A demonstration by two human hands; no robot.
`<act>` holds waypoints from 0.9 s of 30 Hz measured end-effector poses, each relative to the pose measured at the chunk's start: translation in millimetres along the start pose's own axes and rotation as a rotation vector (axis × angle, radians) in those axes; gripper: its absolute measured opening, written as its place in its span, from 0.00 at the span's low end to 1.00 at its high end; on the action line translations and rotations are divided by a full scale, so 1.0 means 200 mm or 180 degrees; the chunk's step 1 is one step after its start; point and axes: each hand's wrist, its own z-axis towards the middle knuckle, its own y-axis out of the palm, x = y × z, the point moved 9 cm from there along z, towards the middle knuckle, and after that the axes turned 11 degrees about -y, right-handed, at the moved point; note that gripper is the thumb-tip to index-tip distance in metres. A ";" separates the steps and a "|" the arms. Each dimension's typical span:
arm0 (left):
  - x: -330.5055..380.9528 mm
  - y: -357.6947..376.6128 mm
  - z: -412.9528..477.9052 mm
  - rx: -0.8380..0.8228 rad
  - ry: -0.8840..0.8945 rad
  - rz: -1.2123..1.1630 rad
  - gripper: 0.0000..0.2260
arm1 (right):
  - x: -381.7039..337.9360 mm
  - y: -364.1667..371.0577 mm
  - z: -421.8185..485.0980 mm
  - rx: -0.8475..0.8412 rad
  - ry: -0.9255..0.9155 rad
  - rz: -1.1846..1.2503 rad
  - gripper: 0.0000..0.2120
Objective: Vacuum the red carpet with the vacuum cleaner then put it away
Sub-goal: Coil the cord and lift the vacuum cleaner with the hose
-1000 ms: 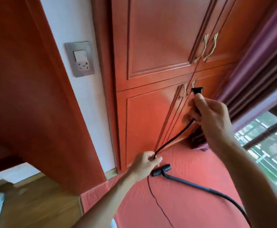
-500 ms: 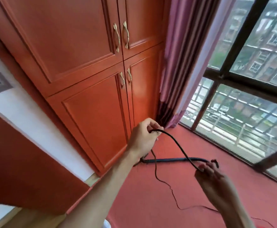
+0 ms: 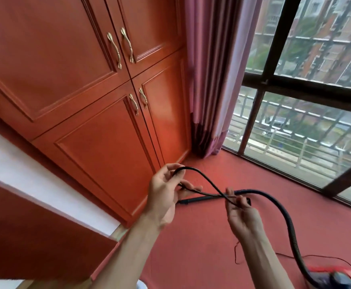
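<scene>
black power cord (image 3: 199, 176) looped between both hands at centre frame, above red carpet (image 3: 212, 243). left hand (image 3: 164, 195) half closed, thumb and fingers curled round the bend of the loop, palm turned up. right hand (image 3: 241, 213) pinched on the crossing strands, fingertips closed on the cord; something dark just past those fingers, possibly the plug, too blurred to tell. ribbed black hose (image 3: 282, 207) lying on the carpet behind the hands, arcing right and near to the vacuum cleaner (image 3: 337, 277), red and dark, cut off at the near right corner. thin slack of cord (image 3: 291, 256) trailing over the carpet near the machine. hose wand end (image 3: 193, 200) flat on the floor, just in front of the orange wooden cabinet (image 3: 99, 130); purple curtain (image 3: 212, 80) and window (image 3: 305, 122) far right. judged as the put-away stage: cord being coiled, not suction work, since the nozzle lies idle and both hands are on the lead. next move likely calls for laying another loop into the left hand, drawing slack evenly with the right, keeping turns the same size and untwisted, minding the strand crossed over the hose so nothing snags; then gathering hose and body for storage.
</scene>
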 end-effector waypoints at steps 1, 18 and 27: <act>-0.03 -0.03 0.01 0.0086 -0.0100 -0.0108 0.02 | -0.05 0.03 0.00 0.0006 -0.0103 -0.0010 0.12; -0.88 -0.17 0.28 0.0153 -0.2898 -0.0479 0.09 | -0.21 0.08 -0.19 -0.0305 -0.0852 -0.2008 0.04; -0.95 0.28 0.36 -0.1418 -0.3718 -0.0598 0.25 | -0.33 0.13 -0.43 0.0116 -0.1977 -0.2496 0.09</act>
